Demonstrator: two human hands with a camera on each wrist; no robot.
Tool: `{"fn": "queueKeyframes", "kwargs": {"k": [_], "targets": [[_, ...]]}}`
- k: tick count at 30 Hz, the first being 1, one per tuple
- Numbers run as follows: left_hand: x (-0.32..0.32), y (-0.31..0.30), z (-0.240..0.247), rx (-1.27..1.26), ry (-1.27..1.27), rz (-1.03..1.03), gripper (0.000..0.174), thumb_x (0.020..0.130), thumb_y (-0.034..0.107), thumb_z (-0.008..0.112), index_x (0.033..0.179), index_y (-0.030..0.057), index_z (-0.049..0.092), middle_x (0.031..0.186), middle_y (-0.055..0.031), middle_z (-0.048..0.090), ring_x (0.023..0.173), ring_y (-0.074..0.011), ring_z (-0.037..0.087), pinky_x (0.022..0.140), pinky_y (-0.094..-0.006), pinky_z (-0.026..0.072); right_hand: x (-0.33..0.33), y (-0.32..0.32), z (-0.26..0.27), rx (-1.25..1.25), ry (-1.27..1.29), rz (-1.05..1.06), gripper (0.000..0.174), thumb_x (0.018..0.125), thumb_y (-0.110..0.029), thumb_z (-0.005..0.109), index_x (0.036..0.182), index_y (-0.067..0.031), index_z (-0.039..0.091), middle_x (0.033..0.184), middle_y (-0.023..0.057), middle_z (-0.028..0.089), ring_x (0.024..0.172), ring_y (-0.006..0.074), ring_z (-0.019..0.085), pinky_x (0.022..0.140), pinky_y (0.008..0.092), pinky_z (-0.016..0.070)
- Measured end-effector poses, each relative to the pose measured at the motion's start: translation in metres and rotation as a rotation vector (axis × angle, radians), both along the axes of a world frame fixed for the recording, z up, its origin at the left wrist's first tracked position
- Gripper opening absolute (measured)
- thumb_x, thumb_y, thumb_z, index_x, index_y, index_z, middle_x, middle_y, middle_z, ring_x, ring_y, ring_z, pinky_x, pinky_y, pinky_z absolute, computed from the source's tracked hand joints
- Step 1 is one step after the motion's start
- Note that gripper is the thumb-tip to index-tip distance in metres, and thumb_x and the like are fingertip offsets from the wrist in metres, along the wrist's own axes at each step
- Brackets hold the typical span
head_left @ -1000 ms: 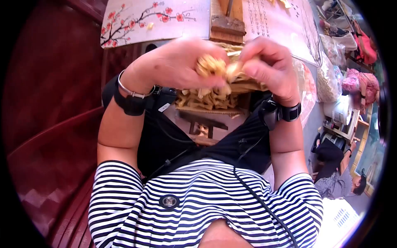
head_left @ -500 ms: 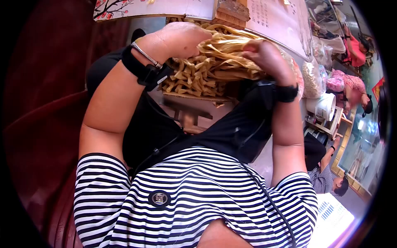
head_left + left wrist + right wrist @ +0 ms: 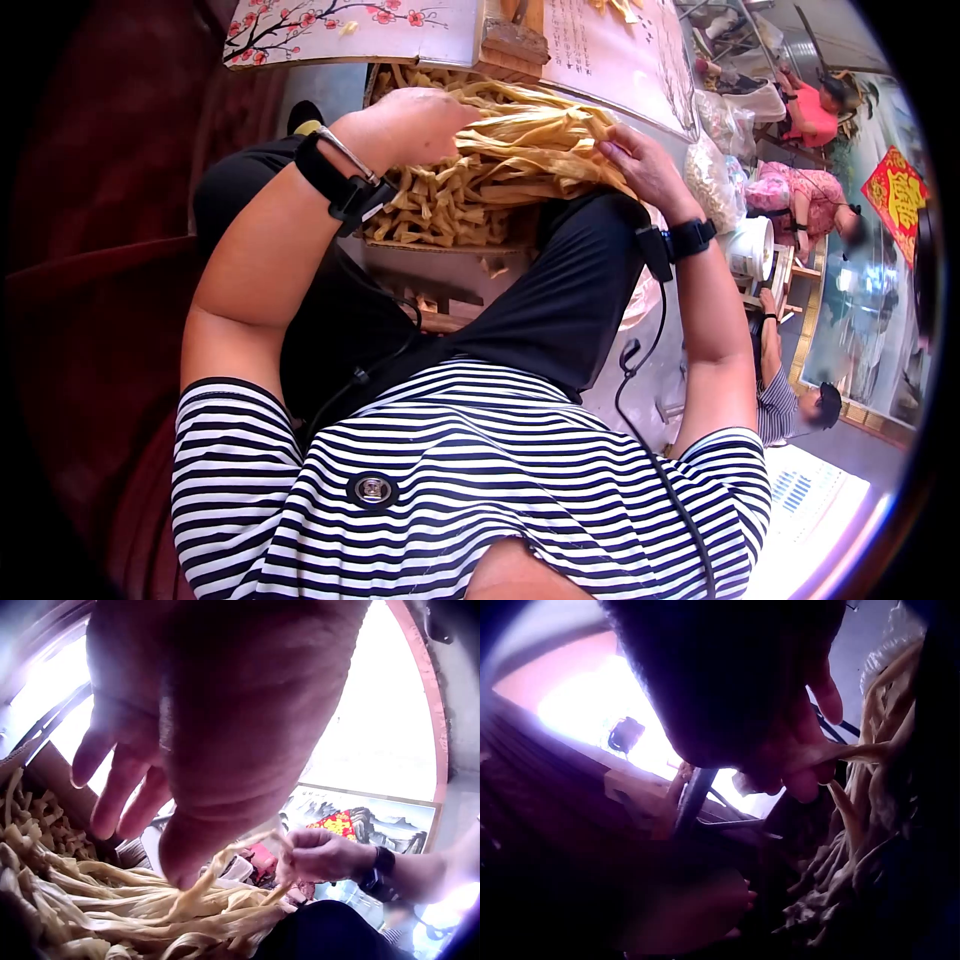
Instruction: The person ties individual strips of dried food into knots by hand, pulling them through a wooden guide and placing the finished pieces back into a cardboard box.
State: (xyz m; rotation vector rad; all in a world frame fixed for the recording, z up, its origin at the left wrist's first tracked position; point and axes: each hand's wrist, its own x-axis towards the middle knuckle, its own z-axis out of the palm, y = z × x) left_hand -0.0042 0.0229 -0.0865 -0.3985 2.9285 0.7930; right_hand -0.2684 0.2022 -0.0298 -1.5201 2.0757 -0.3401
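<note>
Long yellowish strips (image 3: 540, 130) lie stretched over a pile of short knotted pieces (image 3: 430, 205) in a cardboard box. At the left side of the strips is my left hand (image 3: 415, 125); in the left wrist view this hand (image 3: 210, 735) has its fingers extended and spread, with the thumb tip against or just over a strip. My right hand (image 3: 650, 170) is at the strips' right end. In the right wrist view, the right hand (image 3: 802, 742) pinches a strip (image 3: 862, 752) between thumb and fingers, and the left wrist view shows it holding a looped strip (image 3: 217, 870).
Beyond the box is a board with painted blossoms (image 3: 330, 30) and a wooden block (image 3: 512, 45) on it. My dark-trousered knee (image 3: 590, 240) is beside the box. Plastic bags (image 3: 710, 170), a white bucket (image 3: 750, 248) and several people are at the right.
The left hand held a bunched bundle a second ago; the strips now lie spread and the fingers are extended. The right hand has moved to their right end. The head view has shifted.
</note>
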Motion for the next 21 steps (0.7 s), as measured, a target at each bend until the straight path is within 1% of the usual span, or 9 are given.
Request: {"fn": "queueKeyframes", "kwargs": {"k": [2,3,6,7,10,11,16,18,21], "targets": [[-0.003,0.007,-0.01,-0.014,0.227,0.045,0.068,0.083,0.021,0.066,0.142,0.0073,0.036,0.125,-0.0211,0.055,0.112,-0.0375,0.056,0.093,-0.0443,0.0459,0.017,0.002,0.008,-0.033,-0.401,-0.094,0.019,0.093,-0.016,0.062,0.101,0.0018,0.061,0.081,0.004,0.06,0.073,0.0112,0.056,0.069,0.0244,0.0452],[-0.008,0.013,-0.014,-0.032,0.374,0.069,0.075,0.082,0.023,0.068,0.145,0.0101,0.029,0.131,-0.0211,0.051,0.116,-0.0376,0.054,0.095,-0.0432,0.046,0.037,0.001,0.022,-0.08,-0.412,-0.068,0.018,0.094,-0.016,0.06,0.093,0.0013,0.063,0.076,-0.0047,0.055,0.07,0.0033,0.049,0.063,0.0203,0.0414],[-0.014,0.032,0.008,0.215,0.564,0.02,0.073,0.082,0.023,0.07,0.143,0.0116,0.032,0.131,-0.0206,0.051,0.117,-0.0363,0.053,0.094,-0.0419,0.0469,0.083,-0.006,0.072,-0.186,-0.342,0.171,0.017,0.094,-0.016,0.061,0.091,0.0,0.065,0.075,-0.0034,0.057,0.068,0.0037,0.048,0.061,0.0205,0.0408],[-0.017,0.041,0.008,0.213,0.748,0.068,0.058,0.083,0.019,0.071,0.134,0.0103,0.044,0.117,-0.0184,0.06,0.106,-0.0333,0.06,0.088,-0.0375,0.0502,0.091,-0.005,0.078,-0.258,-0.33,0.201,0.016,0.093,-0.015,0.062,0.091,-0.0004,0.067,0.073,-0.0032,0.058,0.068,0.0034,0.048,0.06,0.02,0.04],[-0.012,0.043,0.024,0.475,0.502,-0.038,0.038,0.085,0.017,0.069,0.119,0.0066,0.056,0.097,-0.0135,0.066,0.088,-0.027,0.066,0.08,-0.0325,0.0518,0.115,-0.004,0.115,-0.495,-0.332,0.138,0.015,0.092,-0.015,0.064,0.092,-0.0002,0.068,0.073,-0.0023,0.06,0.067,0.0041,0.049,0.06,0.0202,0.04],[-0.008,0.044,0.028,0.531,0.687,-0.099,0.021,0.09,0.014,0.064,0.107,0.0033,0.06,0.082,-0.0068,0.066,0.075,-0.0175,0.065,0.074,-0.0277,0.0517,0.111,-0.008,0.123,-0.633,-0.432,0.098,0.012,0.091,-0.012,0.065,0.094,-0.0001,0.068,0.072,-0.0022,0.06,0.067,0.0048,0.05,0.061,0.0205,0.0409],[-0.001,0.034,0.045,1.033,0.782,-0.109,0.015,0.096,0.008,0.054,0.102,-0.0036,0.061,0.08,-0.0051,0.065,0.071,-0.0108,0.063,0.066,-0.0238,0.0516,0.102,-0.05,0.188,-1.098,-0.614,0.316,0.028,0.099,-0.028,0.049,0.085,-0.0056,0.059,0.053,-0.0056,0.04,0.046,0.0047,0.032,0.047,0.0212,0.0246],[0.01,0.022,0.058,0.819,0.761,-0.183,0.016,0.096,0.008,0.054,0.103,-0.0042,0.061,0.081,-0.0048,0.064,0.067,-0.0115,0.062,0.064,-0.0242,0.052,0.11,-0.056,0.204,-1.108,-0.8,0.482,0.031,0.1,-0.029,0.047,0.088,-0.0031,0.058,0.05,-0.0065,0.033,0.042,0.004,0.024,0.042,0.0213,0.0194],[0.016,0.011,0.063,0.955,0.821,-0.278,0.018,0.096,0.009,0.054,0.104,-0.0043,0.062,0.08,-0.0044,0.064,0.063,-0.0104,0.061,0.06,-0.0232,0.0511,0.115,-0.067,0.212,-1.202,-0.786,0.594,0.031,0.101,-0.03,0.046,0.093,-0.0021,0.058,0.049,-0.0066,0.029,0.039,0.0036,0.02,0.039,0.0205,0.0169]]}}
